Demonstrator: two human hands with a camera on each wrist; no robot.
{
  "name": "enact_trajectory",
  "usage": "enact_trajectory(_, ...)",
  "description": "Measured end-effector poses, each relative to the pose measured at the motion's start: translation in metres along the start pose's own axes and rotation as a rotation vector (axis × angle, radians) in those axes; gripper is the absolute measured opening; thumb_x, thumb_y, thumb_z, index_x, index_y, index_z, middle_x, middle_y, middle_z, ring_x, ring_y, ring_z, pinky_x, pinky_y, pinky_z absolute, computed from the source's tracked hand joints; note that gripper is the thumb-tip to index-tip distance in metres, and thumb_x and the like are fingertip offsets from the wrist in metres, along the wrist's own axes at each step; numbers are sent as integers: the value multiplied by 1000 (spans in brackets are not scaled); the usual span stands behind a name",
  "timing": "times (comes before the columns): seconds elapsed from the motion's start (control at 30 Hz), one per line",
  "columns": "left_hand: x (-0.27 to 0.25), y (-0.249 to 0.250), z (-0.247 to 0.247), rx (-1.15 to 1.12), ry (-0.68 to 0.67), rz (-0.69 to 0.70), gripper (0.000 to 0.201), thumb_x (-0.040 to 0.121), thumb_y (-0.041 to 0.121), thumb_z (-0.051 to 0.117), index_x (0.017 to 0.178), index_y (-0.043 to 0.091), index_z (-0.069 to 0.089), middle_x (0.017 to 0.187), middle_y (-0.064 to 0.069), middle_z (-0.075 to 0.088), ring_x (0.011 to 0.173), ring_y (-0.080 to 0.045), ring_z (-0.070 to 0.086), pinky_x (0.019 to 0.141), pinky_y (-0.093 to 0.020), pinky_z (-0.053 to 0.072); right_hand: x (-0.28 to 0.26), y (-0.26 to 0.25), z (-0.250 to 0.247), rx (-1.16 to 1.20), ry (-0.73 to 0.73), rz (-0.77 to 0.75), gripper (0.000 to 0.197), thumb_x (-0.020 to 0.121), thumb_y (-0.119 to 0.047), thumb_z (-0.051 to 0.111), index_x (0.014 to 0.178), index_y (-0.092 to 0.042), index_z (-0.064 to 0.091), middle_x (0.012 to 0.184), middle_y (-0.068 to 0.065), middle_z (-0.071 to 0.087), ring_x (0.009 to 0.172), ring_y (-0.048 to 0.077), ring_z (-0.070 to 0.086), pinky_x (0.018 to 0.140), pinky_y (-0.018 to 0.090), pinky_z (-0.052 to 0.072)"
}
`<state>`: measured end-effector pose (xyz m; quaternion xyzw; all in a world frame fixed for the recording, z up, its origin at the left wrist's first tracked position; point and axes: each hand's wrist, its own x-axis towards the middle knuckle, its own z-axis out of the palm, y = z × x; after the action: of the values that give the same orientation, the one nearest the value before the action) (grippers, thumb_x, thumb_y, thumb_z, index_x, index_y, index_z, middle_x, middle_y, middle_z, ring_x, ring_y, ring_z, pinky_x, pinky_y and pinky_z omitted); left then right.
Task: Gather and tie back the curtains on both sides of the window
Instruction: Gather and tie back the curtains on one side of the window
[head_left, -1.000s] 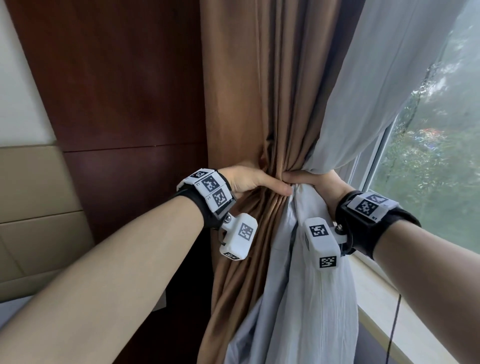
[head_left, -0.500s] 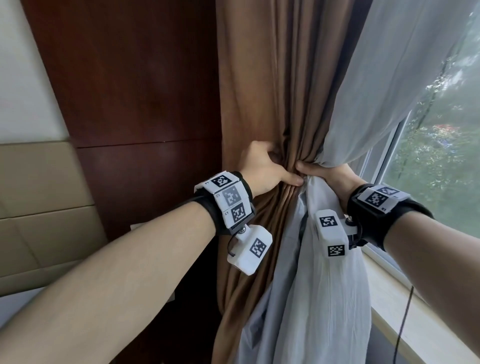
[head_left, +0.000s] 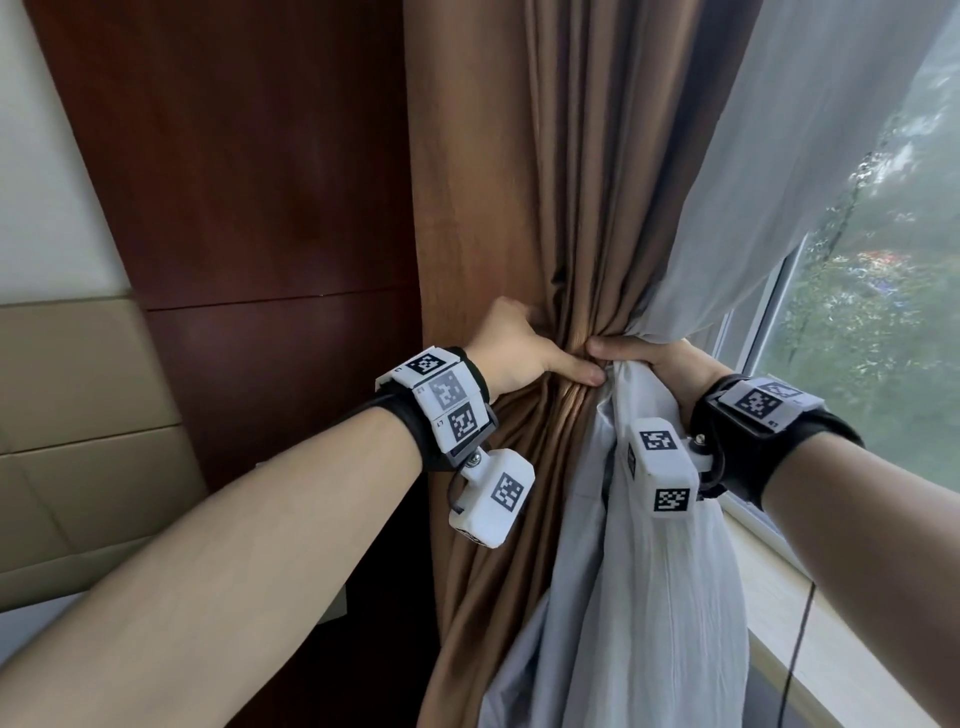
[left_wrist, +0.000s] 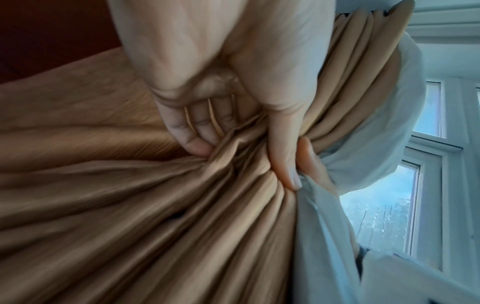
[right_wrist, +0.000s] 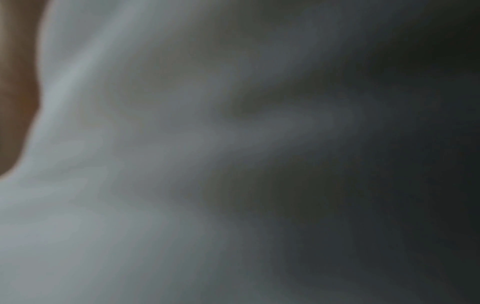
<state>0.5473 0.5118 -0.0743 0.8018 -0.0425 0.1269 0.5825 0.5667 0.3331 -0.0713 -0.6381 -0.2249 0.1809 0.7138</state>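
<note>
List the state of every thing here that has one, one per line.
brown curtain: bunched into folds, gripped, not tied.
pale sheer curtain: gathered against the brown one, gripped, not tied.
left hand: gripping the brown curtain.
right hand: gripping the sheer.
window: uncovered, wet glass.

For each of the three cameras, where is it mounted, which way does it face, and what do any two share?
Head: faces forward and down at the brown curtain; both forearms, left hand, right hand show.
Left wrist: looks along the palm; fingers grip brown folds.
Right wrist: pressed against grey sheer; no hand visible.
Shared: head and left wrist show the window.
</note>
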Motion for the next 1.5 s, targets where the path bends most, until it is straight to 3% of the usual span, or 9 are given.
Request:
enact_trajectory(0.17, -2, -3, -3, -9, -139, -65, 58, 66, 0, 93, 120, 1, 72, 113, -9, 78, 110, -22, 73, 108, -41, 53, 1, 0, -1, 2, -11, 74, 18, 98, 2, 54, 102, -5, 71, 80, 5, 80, 67, 15, 77, 57, 24, 60)
enact_trajectory(0.37, -7, 0, -4, -151, -209, -156, 41, 71, -9, 83, 109, 3, 75, 106, -13, 79, 105, -30, 75, 101, -48, 57, 5, 1, -8, 17, -48, 185, 15, 72, -10, 75, 84, -7, 84, 91, 14, 80, 76, 24, 78, 68, 34, 66)
enact_trajectory(0.57, -3, 1, 0, -159, -217, -169, 36, 74, -11, 80, 106, 7, 74, 109, -13, 78, 107, -29, 74, 99, -41, 58, 5, -1, -5, 61, -43, 98, 21, 87, -2, 59, 104, -6, 71, 84, 8, 80, 72, 18, 78, 61, 27, 61)
enact_trajectory(0.8, 3, 1, -5, -57, -175, -131, 62, 54, 10, 98, 111, 7, 74, 107, -9, 80, 105, -23, 75, 101, -43, 58, 12, 6, -6, -16, 4, -11, 55, 75, -3, 77, 129, 0, 68, 116, 18, 77, 97, 28, 78, 75, 32, 63)
enact_trajectory(1.03, 14, -5, -14, 38, -18, -10, 102, 25, 41, 105, 117, 11, 72, 107, 3, 79, 104, -9, 73, 103, -33, 55, 15, 11, -8, -23, 109, -109, 57, 70, -7, 81, 126, -3, 70, 117, 16, 77, 104, 32, 76, 85, 40, 64)
enact_trajectory(1.13, 12, -4, -15, -27, -63, -109, 108, 34, 30, 108, 128, 13, 60, 114, -1, 77, 108, -15, 72, 103, -37, 55, 12, 10, -7, -20, 70, -109, 60, 68, -2, 83, 127, -2, 70, 120, 18, 76, 103, 31, 76, 81, 35, 64)
enact_trajectory(1.27, 4, 0, -13, -173, -297, -272, 68, 63, -2, 88, 127, 3, 68, 123, -23, 72, 118, -36, 69, 102, -53, 55, 9, 11, -6, -4, 25, -126, 54, 68, 0, 82, 121, -4, 72, 118, 18, 77, 97, 28, 77, 76, 32, 63)
enact_trajectory(1.4, 3, -4, -8, -254, -305, -236, 63, 59, -1, 85, 120, 9, 71, 128, -20, 71, 123, -36, 66, 103, -50, 55, 10, 13, -8, 1, 42, -129, 59, 69, -6, 79, 127, -2, 70, 120, 18, 76, 103, 32, 76, 78, 34, 63)
enact_trajectory(1.5, 4, -8, -7, -258, -173, -160, 101, 39, 7, 97, 132, 17, 61, 127, -9, 73, 122, -26, 68, 95, -38, 58, 12, 15, -7, -8, 64, -149, 60, 70, -8, 78, 129, -1, 69, 122, 18, 75, 109, 35, 74, 84, 36, 63)
